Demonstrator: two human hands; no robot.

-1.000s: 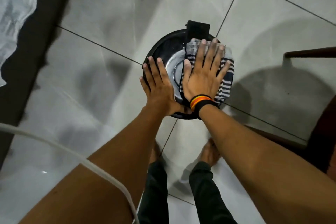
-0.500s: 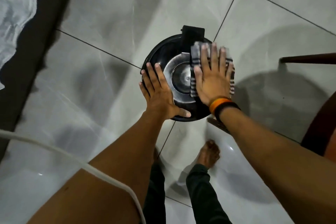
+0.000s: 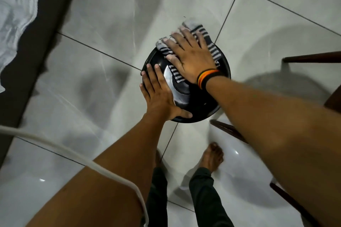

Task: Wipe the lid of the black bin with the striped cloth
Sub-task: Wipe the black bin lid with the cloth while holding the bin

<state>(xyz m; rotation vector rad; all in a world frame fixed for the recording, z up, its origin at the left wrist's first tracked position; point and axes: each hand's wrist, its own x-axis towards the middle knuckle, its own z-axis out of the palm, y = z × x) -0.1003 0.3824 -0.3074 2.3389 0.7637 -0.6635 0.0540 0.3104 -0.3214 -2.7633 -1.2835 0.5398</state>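
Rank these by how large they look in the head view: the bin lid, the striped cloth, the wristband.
1. bin lid, the widest, though both hands cover part of it.
2. striped cloth, smaller than the lid; the right hand hides much of it, so its full size is unsure.
3. wristband, clearly smallest.

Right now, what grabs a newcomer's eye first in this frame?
Mid-frame, the right hand, with an orange-and-black wristband, lies flat, pressing a grey-and-black striped cloth on the far side of a round black bin lid with a shiny metal centre. The left hand lies flat on the lid's near-left edge. A white cable crosses the lower left, above the glossy grey tiled floor.
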